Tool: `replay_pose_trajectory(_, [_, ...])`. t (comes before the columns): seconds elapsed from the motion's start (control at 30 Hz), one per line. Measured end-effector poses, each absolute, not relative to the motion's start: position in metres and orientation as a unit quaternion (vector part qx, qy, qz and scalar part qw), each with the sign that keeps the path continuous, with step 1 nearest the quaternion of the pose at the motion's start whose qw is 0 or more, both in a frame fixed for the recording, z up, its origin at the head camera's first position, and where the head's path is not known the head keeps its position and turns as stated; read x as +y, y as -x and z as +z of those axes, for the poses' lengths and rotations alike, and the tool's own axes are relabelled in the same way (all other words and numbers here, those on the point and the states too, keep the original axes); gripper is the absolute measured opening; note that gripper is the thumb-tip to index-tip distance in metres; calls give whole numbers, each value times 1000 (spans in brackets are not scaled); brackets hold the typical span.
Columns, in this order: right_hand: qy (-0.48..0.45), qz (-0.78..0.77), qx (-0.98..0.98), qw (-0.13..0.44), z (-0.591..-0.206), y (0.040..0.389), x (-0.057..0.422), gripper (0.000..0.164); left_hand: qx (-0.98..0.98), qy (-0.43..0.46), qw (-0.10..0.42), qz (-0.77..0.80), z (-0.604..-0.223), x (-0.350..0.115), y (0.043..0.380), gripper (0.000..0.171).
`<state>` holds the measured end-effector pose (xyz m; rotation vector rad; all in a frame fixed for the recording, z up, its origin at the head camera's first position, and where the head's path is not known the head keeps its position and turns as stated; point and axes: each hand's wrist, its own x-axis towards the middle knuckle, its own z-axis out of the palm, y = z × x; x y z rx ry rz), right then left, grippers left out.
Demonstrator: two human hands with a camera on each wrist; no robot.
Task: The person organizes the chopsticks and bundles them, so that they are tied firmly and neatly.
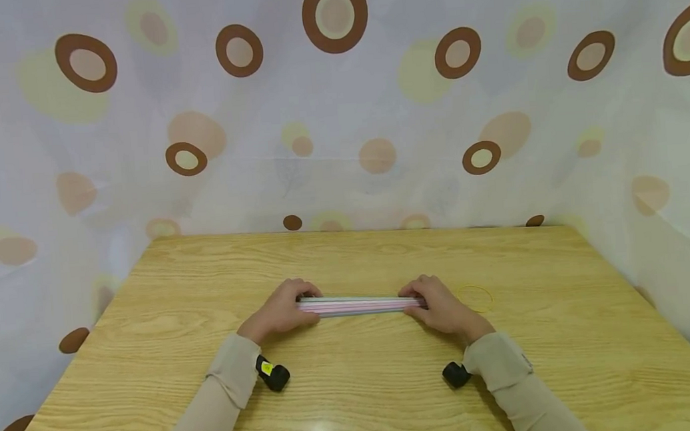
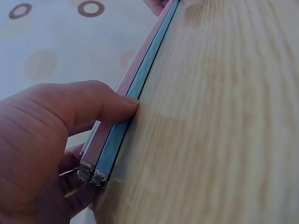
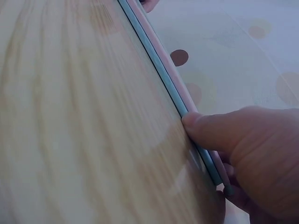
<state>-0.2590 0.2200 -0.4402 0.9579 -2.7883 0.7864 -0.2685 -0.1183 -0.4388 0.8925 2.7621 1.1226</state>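
A bundle of long, thin chopsticks (image 1: 360,304) lies crosswise between the two hands, pink, light blue and pale. My left hand (image 1: 282,307) grips the left end, its thumb along the near side and its fingers at the far side. Silvery patterned ends show on a pink and a blue chopstick (image 2: 110,144) in the left wrist view. At the right end, which looks narrower, my right hand (image 1: 444,309) pinches the bundle between thumb and fingers. The right wrist view shows its thumb pressed on the blue and pink chopsticks (image 3: 163,77). The hands hide parts of both ends.
A thin yellow rubber band (image 1: 492,296) lies on the wooden table (image 1: 357,388) just right of the right hand. Behind and beside the table hangs a pale curtain (image 1: 337,109) with brown rings and dots. Black wrist cameras (image 1: 275,377) sit on both sleeves.
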Motion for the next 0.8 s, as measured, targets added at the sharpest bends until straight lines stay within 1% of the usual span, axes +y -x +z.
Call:
replay_pose_trajectory(0.23, [-307, 259, -915, 45, -440, 259, 219, 13, 897, -277, 20, 343, -437, -117, 267, 30])
replay_pose_trajectory(0.47, [-313, 252, -914, 57, -441, 259, 218, 13, 908, -249, 40, 335, -430, -116, 262, 31])
replay_pose_trajectory(0.8, [-332, 216, -916, 65, -437, 255, 214, 13, 918, -256, 37, 300, -431, -112, 263, 28])
